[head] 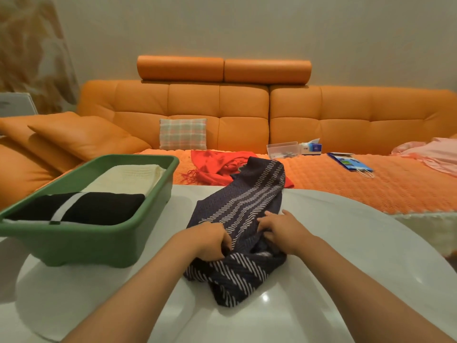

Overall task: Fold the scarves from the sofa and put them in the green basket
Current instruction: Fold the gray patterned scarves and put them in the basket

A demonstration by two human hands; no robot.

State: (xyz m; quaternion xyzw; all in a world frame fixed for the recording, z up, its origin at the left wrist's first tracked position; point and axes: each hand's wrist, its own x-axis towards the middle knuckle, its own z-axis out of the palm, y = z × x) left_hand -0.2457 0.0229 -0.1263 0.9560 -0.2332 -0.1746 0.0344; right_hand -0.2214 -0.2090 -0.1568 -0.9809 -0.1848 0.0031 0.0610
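Green basket point(99, 243) holds a cream scarf point(128, 178) and a black scarf point(86, 209), both folded. The navy striped scarf point(237, 209) lies half bunched on the desk point(358, 256), and a red scarf point(217, 167) lies unfolded on the sofa point(346, 115). My left hand point(212, 241) and right hand point(282, 231) each grip the navy cloth, fingers curled into its folds.

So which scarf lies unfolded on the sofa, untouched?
The red fringed scarf on the orange sofa. The cream scarf and black white-striped scarf lie folded in the green basket; left hand and right hand grip the navy striped scarf.
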